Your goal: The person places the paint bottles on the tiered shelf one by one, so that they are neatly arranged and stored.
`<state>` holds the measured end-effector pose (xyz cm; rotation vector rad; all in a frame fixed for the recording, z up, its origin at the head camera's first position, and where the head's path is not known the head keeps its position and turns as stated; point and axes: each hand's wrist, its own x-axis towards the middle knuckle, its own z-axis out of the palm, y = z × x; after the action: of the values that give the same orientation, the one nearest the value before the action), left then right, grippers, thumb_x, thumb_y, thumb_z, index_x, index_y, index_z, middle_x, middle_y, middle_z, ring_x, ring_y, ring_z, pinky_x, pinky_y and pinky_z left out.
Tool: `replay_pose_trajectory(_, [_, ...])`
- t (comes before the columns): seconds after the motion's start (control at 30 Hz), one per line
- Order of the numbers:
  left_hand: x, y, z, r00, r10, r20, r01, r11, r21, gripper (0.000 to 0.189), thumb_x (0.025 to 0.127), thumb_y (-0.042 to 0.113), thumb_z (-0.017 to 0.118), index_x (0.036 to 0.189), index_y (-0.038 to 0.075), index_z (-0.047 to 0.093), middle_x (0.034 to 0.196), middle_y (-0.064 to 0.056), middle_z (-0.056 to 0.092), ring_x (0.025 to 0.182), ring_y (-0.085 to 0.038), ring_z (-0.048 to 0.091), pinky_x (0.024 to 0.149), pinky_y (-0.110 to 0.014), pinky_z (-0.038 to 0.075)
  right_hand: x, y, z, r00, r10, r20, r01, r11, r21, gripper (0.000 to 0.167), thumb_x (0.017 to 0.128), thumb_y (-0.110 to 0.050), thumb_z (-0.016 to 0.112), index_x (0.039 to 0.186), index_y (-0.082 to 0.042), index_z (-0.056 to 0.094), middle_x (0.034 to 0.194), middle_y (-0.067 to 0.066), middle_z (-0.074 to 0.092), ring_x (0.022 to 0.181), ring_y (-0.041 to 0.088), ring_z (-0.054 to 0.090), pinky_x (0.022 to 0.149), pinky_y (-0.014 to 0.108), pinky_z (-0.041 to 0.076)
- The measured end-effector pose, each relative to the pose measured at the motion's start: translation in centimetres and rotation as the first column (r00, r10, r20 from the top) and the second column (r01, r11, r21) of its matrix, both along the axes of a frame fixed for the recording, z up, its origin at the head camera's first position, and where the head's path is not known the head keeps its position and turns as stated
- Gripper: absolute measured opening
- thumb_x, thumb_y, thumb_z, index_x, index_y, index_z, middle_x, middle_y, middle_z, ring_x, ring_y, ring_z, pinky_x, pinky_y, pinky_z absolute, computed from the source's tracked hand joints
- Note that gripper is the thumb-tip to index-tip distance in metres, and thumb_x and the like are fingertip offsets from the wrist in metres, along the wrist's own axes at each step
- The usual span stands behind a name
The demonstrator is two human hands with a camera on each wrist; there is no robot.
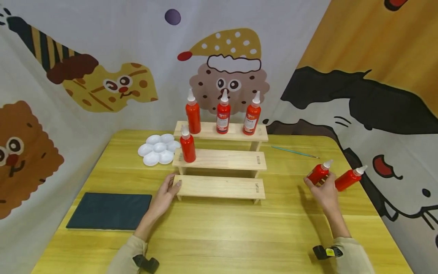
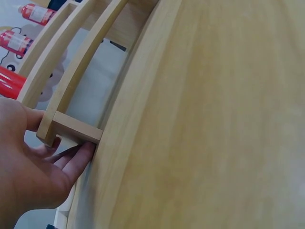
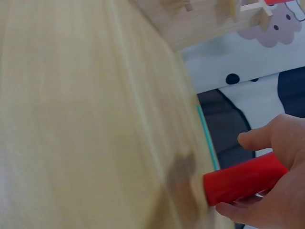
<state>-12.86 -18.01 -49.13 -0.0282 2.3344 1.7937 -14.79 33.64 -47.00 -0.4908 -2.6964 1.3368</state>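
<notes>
My left hand (image 1: 163, 196) grips the left end of the lowest step of a three-tier wooden stand (image 1: 220, 186). In the left wrist view its thumb is at the step's edge, and its fingers (image 2: 81, 162) reach against the end support. On the far right, my right hand (image 1: 325, 192) is around a red squeeze bottle (image 1: 316, 175) with a white nozzle. The right wrist view shows the thumb (image 3: 255, 138) apart from this bottle's side, with lower fingers (image 3: 233, 212) at its other side. Another red bottle (image 1: 347, 180) stands just right of that hand.
On the top step are three red bottles (image 1: 223, 118); one more (image 1: 187, 148) stands at the middle step's left end. A white flower-shaped palette (image 1: 159, 148) lies left of the stand, a dark rectangular board (image 1: 109, 211) nearer. A thin teal paintbrush (image 1: 294, 151) lies right of the stand.
</notes>
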Motion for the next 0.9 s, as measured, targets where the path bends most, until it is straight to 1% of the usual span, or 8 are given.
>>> replay_pose_trajectory(0.2, [0.1,-0.1,0.0,1.0,0.005,-0.005,-0.005,1.0,0.002,0.06,0.109,0.037,0.047,0.155,0.004,0.027,0.164,-0.027,0.024,0.154,-0.045,0.017,0.124,-0.056,0.022,-0.5,-0.5,-1.3,1.0,-0.025,0.019,0.024,1.0,0.009,0.077,0.097,-0.021,0.067,0.149,0.012,0.02,0.144,0.042,0.042,0.13,0.053,0.049,0.109,0.06,0.042])
replay_pose_trajectory(0.33, [0.2,0.0,0.1,1.0,0.003,-0.008,-0.003,1.0,0.015,0.059,0.109,0.036,0.047,0.155,0.004,0.028,0.164,-0.027,0.025,0.154,-0.045,0.016,0.124,-0.057,0.023,-0.7,-0.8,-1.9,0.997,-0.066,-0.026,0.066,0.998,0.013,0.068,0.098,-0.016,0.063,0.147,0.011,0.026,0.139,0.039,0.047,0.127,0.051,0.05,0.108,0.06,0.041])
replay_pose_trajectory(0.43, [0.2,0.1,0.1,1.0,0.001,-0.008,0.0,1.0,0.029,0.059,0.109,0.035,0.047,0.155,0.004,0.028,0.162,-0.026,0.028,0.154,-0.044,0.017,0.123,-0.057,0.024,-0.8,-0.8,-2.2,0.994,-0.086,-0.073,0.088,0.996,0.027,0.059,0.098,-0.012,0.061,0.143,0.012,0.032,0.134,0.038,0.051,0.122,0.049,0.051,0.105,0.059,0.041])
replay_pose_trajectory(0.57, [0.1,0.1,0.0,1.0,-0.003,-0.004,0.003,0.999,0.034,0.059,0.109,0.035,0.047,0.155,0.004,0.027,0.161,-0.026,0.03,0.153,-0.044,0.018,0.123,-0.057,0.026,-0.6,-0.6,-2.5,0.99,-0.097,-0.101,0.102,0.993,0.051,0.053,0.098,-0.011,0.062,0.139,0.012,0.038,0.128,0.036,0.054,0.115,0.047,0.054,0.098,0.054,0.042])
replay_pose_trajectory(0.63, [0.1,0.0,-0.1,1.0,-0.003,-0.005,0.003,1.0,0.03,0.059,0.109,0.036,0.046,0.155,0.004,0.027,0.162,-0.026,0.029,0.154,-0.044,0.018,0.123,-0.057,0.025,-0.5,-0.5,-2.5,0.99,-0.105,-0.098,0.11,0.993,0.048,0.052,0.099,-0.013,0.062,0.14,0.01,0.039,0.129,0.034,0.056,0.116,0.045,0.055,0.097,0.05,0.043])
replay_pose_trajectory(0.77, [0.0,0.0,-0.1,1.0,-0.002,-0.011,0.002,1.0,0.021,0.06,0.109,0.036,0.046,0.156,0.004,0.027,0.164,-0.027,0.023,0.154,-0.045,0.015,0.124,-0.056,0.022,-0.5,-0.7,-2.3,0.988,-0.113,-0.109,0.116,0.993,0.023,0.054,0.099,-0.014,0.062,0.143,0.007,0.04,0.136,0.032,0.056,0.122,0.044,0.057,0.1,0.049,0.047])
replay_pose_trajectory(0.83, [0.0,0.0,-0.1,1.0,-0.002,-0.012,0.003,1.0,0.019,0.06,0.109,0.036,0.046,0.155,0.004,0.027,0.164,-0.027,0.024,0.154,-0.045,0.015,0.124,-0.055,0.021,-0.5,-0.9,-2.1,0.985,-0.118,-0.124,0.12,0.993,0.004,0.054,0.099,-0.015,0.063,0.144,0.004,0.041,0.138,0.03,0.056,0.124,0.043,0.058,0.1,0.042,0.05])
replay_pose_trajectory(0.9, [0.0,0.1,0.0,1.0,-0.003,-0.011,0.003,1.0,0.02,0.059,0.109,0.035,0.046,0.155,0.003,0.027,0.163,-0.027,0.025,0.154,-0.045,0.016,0.124,-0.055,0.021,-0.5,-1.1,-1.7,0.98,-0.124,-0.154,0.122,0.992,-0.02,0.053,0.099,-0.015,0.064,0.144,0.003,0.042,0.138,0.029,0.056,0.124,0.042,0.058,0.094,0.025,0.053])
